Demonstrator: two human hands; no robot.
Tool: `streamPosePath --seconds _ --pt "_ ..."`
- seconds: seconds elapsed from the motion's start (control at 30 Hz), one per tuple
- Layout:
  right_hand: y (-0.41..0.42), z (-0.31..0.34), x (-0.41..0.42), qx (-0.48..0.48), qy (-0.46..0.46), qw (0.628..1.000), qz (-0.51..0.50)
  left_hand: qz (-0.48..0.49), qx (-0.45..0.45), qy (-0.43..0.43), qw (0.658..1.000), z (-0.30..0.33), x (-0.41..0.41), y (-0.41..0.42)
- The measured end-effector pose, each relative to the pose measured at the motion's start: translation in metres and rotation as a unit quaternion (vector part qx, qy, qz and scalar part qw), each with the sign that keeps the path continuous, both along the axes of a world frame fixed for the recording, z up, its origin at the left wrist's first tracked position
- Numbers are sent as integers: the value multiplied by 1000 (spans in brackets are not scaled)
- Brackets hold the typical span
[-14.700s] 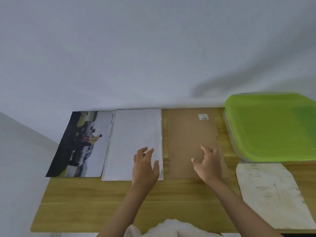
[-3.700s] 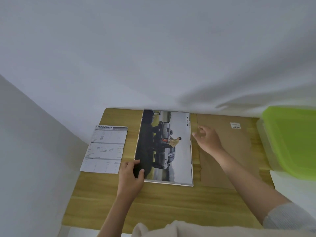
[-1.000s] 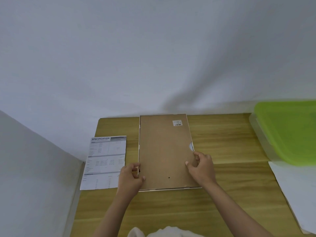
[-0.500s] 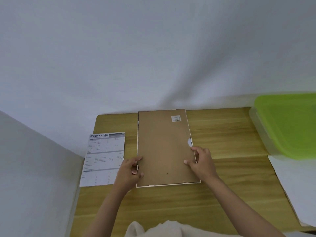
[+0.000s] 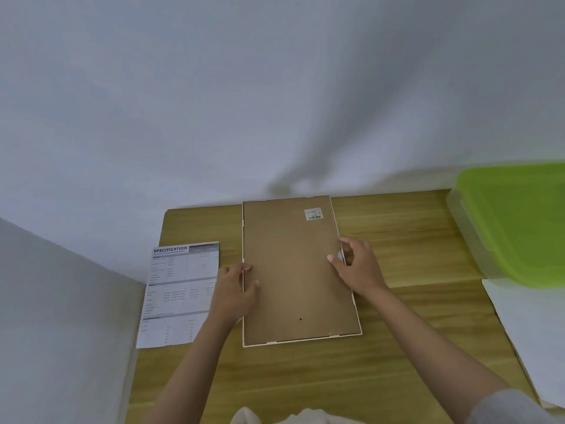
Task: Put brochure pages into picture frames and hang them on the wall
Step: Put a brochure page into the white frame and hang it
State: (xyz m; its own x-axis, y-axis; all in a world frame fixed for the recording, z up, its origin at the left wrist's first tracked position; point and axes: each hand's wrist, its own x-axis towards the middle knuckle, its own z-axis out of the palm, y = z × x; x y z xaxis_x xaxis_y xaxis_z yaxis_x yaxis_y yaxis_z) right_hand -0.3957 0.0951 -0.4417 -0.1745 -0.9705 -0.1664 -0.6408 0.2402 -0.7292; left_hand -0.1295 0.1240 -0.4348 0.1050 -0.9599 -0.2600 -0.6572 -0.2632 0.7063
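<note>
A picture frame (image 5: 290, 270) lies face down on the wooden table (image 5: 397, 362), its brown backing board up, with a white barcode sticker at the far right corner. My left hand (image 5: 235, 295) is at the frame's left edge, thumb and fingertips curled over the rim onto the backing. My right hand (image 5: 357, 267) is at the right edge, thumb and forefinger curled round the small notch in the backing. The brochure page inside is hidden. A loose white specification sheet (image 5: 180, 295) lies flat to the left of the frame.
A clear box with a green lid (image 5: 516, 228) stands at the table's right rear. White paper (image 5: 532, 341) lies at the right front. The white wall rises right behind the table, and the table's left edge meets a grey side wall.
Since 3.7 s ago the brown backing has been laid over the car picture in the frame. In the last second both hands slid up the frame's sides, away from me.
</note>
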Motion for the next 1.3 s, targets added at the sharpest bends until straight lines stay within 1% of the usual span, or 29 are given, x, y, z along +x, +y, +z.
streamPosePath --seconds 0.2,0.33,0.43,0.7,0.9,1.0,1.07,1.17,1.3 --pt "-46 1 6 38 26 999 14 1 5 -22 1000 -3 -3 -46" --pt "-57 -1 10 43 43 998 9 -4 2 -35 999 -6 -2 -64" --pt "-60 -6 11 34 44 998 -2 -6 4 -28 1000 -9 0 -68" --pt "-61 -14 15 31 40 999 -5 4 -9 7 1000 -11 5 -69" --pt "-59 -19 13 21 51 998 5 8 8 6 1000 -12 2 -72" --pt "-56 -20 14 20 62 998 9 10 13 -11 1000 -11 0 -71" --pt "-55 -19 14 21 51 998 11 11 5 -18 1000 -9 -2 -69" --pt "-49 -11 12 30 9 999 17 17 -8 -5 1000 -4 -2 -59" --pt "-19 1 4 61 -4 997 41 1 14 10 1000 -1 3 -27"
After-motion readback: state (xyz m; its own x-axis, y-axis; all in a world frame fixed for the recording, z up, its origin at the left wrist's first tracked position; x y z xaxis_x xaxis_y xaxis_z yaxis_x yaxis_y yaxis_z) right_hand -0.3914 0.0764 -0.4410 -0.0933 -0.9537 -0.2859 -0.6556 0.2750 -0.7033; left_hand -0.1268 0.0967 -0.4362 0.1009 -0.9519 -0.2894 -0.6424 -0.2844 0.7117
